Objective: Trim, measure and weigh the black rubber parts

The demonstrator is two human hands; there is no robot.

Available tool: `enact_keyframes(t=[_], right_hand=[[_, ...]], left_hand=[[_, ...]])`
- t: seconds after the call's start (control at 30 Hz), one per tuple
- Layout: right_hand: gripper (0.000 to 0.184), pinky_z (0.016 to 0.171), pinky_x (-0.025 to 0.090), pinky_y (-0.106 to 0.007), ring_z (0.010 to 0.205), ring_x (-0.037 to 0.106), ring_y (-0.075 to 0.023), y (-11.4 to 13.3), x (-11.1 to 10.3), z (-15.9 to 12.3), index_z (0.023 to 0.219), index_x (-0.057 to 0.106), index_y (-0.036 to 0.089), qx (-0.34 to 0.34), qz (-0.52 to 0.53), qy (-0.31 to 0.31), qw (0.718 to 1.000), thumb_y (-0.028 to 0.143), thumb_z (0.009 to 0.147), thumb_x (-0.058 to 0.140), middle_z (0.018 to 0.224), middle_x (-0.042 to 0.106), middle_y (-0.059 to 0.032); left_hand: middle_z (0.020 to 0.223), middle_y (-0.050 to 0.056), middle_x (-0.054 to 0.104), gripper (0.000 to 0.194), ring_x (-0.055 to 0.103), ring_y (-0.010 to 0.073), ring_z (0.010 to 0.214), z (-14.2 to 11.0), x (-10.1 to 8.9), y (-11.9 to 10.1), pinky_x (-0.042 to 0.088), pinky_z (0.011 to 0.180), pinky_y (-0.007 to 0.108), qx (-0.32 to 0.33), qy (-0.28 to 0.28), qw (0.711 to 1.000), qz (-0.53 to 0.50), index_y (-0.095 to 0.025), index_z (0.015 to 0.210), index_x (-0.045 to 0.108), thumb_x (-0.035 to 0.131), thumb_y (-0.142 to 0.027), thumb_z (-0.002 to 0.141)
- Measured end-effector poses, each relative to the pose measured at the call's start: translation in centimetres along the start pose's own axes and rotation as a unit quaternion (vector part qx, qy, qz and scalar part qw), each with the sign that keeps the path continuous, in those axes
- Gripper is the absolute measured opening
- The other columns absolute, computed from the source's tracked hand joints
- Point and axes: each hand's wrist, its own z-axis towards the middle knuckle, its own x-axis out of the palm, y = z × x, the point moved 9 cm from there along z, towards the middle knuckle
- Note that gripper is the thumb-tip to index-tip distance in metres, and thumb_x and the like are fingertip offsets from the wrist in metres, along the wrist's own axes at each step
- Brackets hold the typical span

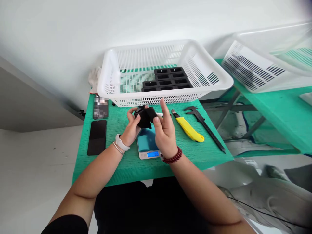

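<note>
We hold a small black piece (pixel 145 121) between both hands, over the far edge of a scale (pixel 148 144); whether it touches the scale's plate, we cannot tell. Our left hand (pixel 131 130) pinches its left end between thumb and fingers, while our right hand (pixel 167 133) grips its right end, index finger raised. The scale's lit display (pixel 153 154) seems to read zero.

The scale sits on the desk (pixel 117 175), which is covered in green mesh. To its right lie a yellow cutter (pixel 189 129) and, beside that, a dark caliper (pixel 207 126), both aslant. On the left we see a black phone (pixel 97 137). At the back stands a white basket (pixel 136 96), with black moulded blocks (pixel 168 83) gathered towards its right side.
</note>
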Motion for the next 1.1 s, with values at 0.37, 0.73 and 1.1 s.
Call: enact_keyframes(t=[0.37, 0.73, 1.1], right_hand=[[0.029, 0.081, 0.059, -0.035, 0.094, 0.067, -0.0178, -2.3, 0.3, 3.3, 0.111, 0.057, 0.023, -0.022, -0.006, 0.048, 0.999, 0.025, 0.082, 0.064, 0.109, 0.065, -0.0062], [0.017, 0.067, 0.044, -0.033, 0.068, 0.056, -0.0167, -2.1, -0.2, 4.2, 0.074, 0.055, 0.022, -0.101, -0.164, 0.018, 0.981, 0.026, 0.090, 0.051, 0.071, 0.060, -0.0021], [0.016, 0.068, 0.039, -0.033, 0.066, 0.053, -0.0156, -3.1, 1.3, 3.4, 0.068, 0.050, 0.022, -0.075, -0.162, 0.109, 0.978, 0.021, 0.081, 0.059, 0.067, 0.057, 0.0009]], left_hand=[[0.111, 0.003, 0.061, 0.049, 0.060, 0.0183, 0.107, 0.8, -2.8, -1.0, 0.047, 0.093, 0.033, 0.078, -0.079, 0.988, 0.109, -0.026, 0.110, 0.050, 0.069, -0.057, 0.076], [0.106, 0.005, 0.056, 0.053, 0.057, 0.0195, 0.100, 0.2, -0.7, -2.2, 0.047, 0.087, 0.033, 0.081, -0.029, 0.954, 0.287, -0.022, 0.108, 0.046, 0.069, -0.057, 0.075], [0.094, 0.000, 0.056, 0.049, 0.057, 0.0142, 0.088, 0.2, -3.0, -3.1, 0.045, 0.079, 0.026, 0.131, -0.124, 0.960, 0.216, -0.024, 0.100, 0.051, 0.069, -0.060, 0.072]])
